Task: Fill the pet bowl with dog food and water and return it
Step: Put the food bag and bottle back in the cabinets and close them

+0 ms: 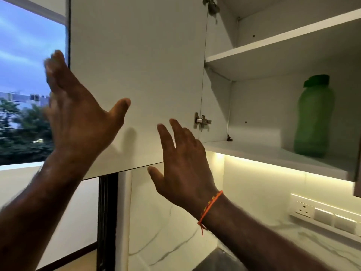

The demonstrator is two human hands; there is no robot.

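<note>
- Both hands are raised and empty in front of the wall cupboard: the left hand (pixel 78 114) is spread flat at the outer edge of the open white cupboard door (pixel 136 75), fingers loose and blurred, while the right hand (pixel 181 163), with an orange thread band on its wrist, hangs open just below the door's lower edge, grasping nothing.
- The pet bowl and the dog food are nowhere in view; the lower white shelf (pixel 254 151) carries only a frosted green plastic bottle with a green cap (pixel 314 116), standing upright towards the right, and what shows of the shelf above looks bare.
- I'd judge this is a search for supplies, perhaps the bottle for water.
- To do it well: hold the door wide with the left hand, reach the right hand past the hinge (pixel 202 121), and take the bottle round its middle so it doesn't tip.
</note>
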